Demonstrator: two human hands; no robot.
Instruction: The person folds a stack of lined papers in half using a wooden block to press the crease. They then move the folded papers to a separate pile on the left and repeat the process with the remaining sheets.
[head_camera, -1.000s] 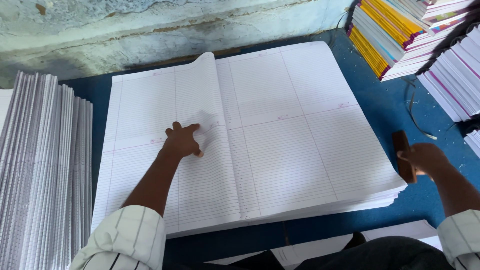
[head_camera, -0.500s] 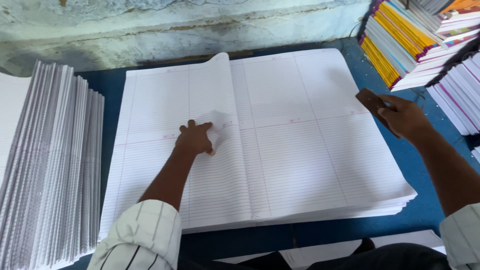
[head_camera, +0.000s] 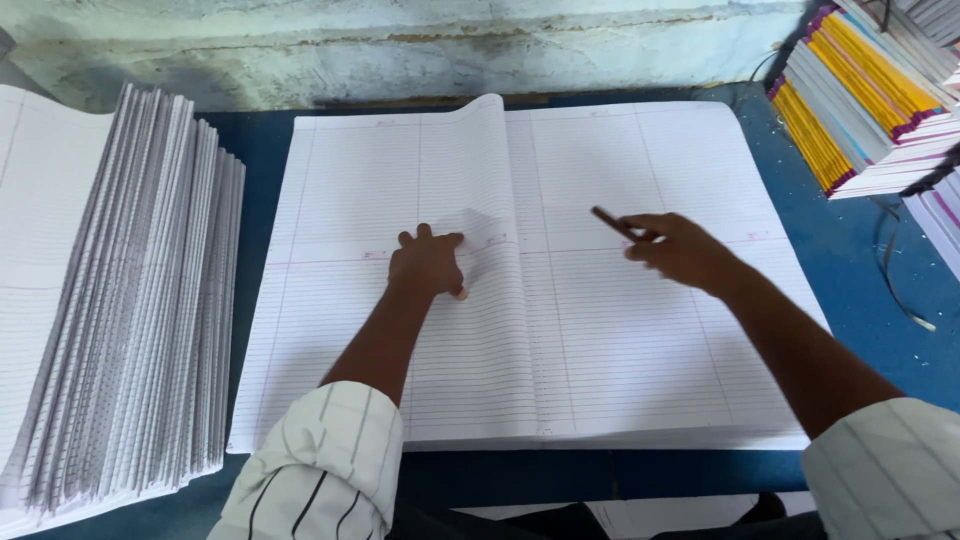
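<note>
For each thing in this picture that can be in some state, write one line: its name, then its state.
Ruled sheet stack: flat on the blue table, top sheet folded over and bulging at the middle.
Left hand: pressing the fold.
Right hand: above the sheets, gripping a dark stick.
Folded sheets: stacked at left, fanned.
Notebooks: closed, piled at top right.

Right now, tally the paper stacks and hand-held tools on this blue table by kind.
Flat stack of large white ruled sheets under the left hand: 1
Fanned pile of folded white ruled sheets: 1
Stack of bound books with yellow and purple spines: 1
Dark slim folding tool in the right hand: 1
Total: 4
</note>
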